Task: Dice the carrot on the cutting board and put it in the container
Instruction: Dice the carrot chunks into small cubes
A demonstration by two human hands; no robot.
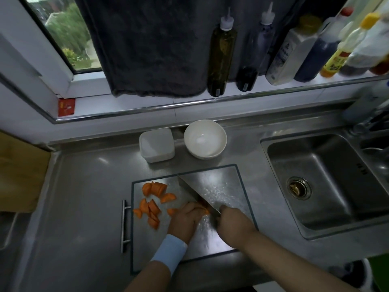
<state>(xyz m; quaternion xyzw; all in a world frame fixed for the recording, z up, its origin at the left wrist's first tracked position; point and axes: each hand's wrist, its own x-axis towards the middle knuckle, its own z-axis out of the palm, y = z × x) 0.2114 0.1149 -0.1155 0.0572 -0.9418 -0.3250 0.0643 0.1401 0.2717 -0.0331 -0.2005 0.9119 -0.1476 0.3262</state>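
Your L hand [185, 218] clamps the carrot stub [205, 209]; R hand [232, 221] grips the knife [190, 189]. Blade's right by your knuckles, so if the stub rolls you're cut.

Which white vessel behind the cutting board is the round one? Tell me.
The white bowl, on the right of the pair, toward the sink. The container left of it is squarish with rounded corners.

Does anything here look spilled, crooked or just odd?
Nothing serious. The cut carrot pieces lie scattered but all on the cutting board, which is speckled with water drops. Some scraps sit in the sink drain.
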